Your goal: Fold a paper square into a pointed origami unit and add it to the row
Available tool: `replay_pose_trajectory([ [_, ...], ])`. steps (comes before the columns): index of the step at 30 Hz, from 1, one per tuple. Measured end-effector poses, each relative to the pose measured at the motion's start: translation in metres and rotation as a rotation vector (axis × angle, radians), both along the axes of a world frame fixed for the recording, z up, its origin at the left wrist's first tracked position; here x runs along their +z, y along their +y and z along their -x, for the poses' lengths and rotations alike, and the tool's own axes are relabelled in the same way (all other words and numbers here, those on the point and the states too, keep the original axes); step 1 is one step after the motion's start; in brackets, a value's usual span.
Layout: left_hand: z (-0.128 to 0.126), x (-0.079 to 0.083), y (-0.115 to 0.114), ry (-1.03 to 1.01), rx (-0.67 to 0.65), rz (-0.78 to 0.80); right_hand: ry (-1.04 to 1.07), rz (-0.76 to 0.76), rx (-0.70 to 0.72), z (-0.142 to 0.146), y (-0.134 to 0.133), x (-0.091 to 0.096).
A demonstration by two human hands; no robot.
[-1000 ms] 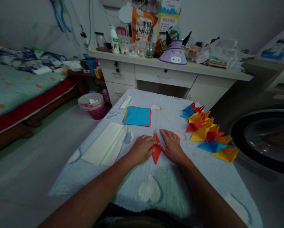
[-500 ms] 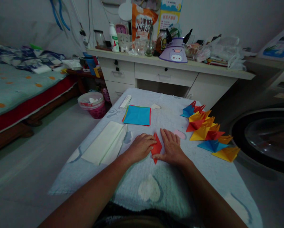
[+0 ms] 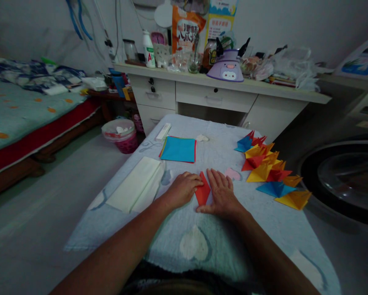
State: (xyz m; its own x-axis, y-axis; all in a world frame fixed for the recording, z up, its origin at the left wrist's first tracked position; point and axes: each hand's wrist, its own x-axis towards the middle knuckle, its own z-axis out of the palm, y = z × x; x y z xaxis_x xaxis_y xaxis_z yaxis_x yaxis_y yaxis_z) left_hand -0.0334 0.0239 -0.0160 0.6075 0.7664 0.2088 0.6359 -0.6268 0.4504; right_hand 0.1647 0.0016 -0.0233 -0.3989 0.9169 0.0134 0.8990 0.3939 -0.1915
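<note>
Several paper figures (image 3: 259, 173) sit near the spread right hand (image 3: 222, 195); left hand (image 3: 183, 189) pinches red paper (image 3: 203, 192).

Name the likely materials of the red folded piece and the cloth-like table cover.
Red folded piece: probably matte paper, judging by its straight edges and pointed tip. Table cover: looks like dull, soft fabric, given its wrinkles and wavy near edge.

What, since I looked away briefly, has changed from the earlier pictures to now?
The right hand moved its thumb nearer, from the middle of the red folded paper to the paper's near end. The left hand stayed at the left edge; the blue-topped stack and folded figures stayed put.
</note>
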Motion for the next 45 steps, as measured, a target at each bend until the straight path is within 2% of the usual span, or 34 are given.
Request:
replay_pose_trajectory([
  [5, 0.0, -0.003, 0.003, -0.007, -0.004, -0.01, -0.004, 0.029, 0.016, 0.002, -0.003, 0.003],
  [9, 0.001, -0.005, 0.006, -0.015, -0.01, -0.01, 0.086, 0.039, 0.044, -0.003, -0.002, 0.003],
  [15, 0.0, -0.003, 0.007, -0.012, -0.017, 0.005, 0.262, -0.05, -0.05, -0.008, 0.004, -0.005],
  [20, -0.003, -0.002, 0.008, -0.008, 0.004, 0.01, 0.142, -0.084, -0.104, -0.001, 0.004, -0.008],
  [24, -0.002, -0.002, 0.007, -0.039, 0.007, 0.044, 0.118, -0.074, -0.064, -0.001, 0.003, -0.008],
  [26, -0.002, -0.001, 0.004, -0.08, 0.067, 0.033, 0.134, -0.071, -0.043, -0.002, 0.003, -0.009],
  [28, -0.003, -0.001, 0.0, -0.109, 0.185, -0.003, 0.156, -0.073, -0.028, -0.003, 0.002, -0.008],
  [31, -0.006, -0.001, -0.005, -0.064, 0.349, -0.034, 0.197, -0.075, -0.029, -0.005, 0.002, -0.007],
  [33, -0.009, -0.001, -0.007, -0.013, 0.399, -0.029, 0.222, -0.076, -0.06, -0.005, 0.003, -0.006],
  [40, -0.016, 0.0, -0.007, -0.001, 0.441, 0.029, 0.247, -0.079, -0.111, -0.005, 0.007, -0.007],
  [43, -0.017, 0.002, -0.006, -0.089, 0.433, 0.073, 0.275, -0.058, -0.107, -0.005, 0.007, -0.005],
  [45, -0.018, 0.002, -0.005, -0.204, 0.378, 0.15, 0.316, -0.048, -0.098, -0.006, 0.007, -0.003],
])
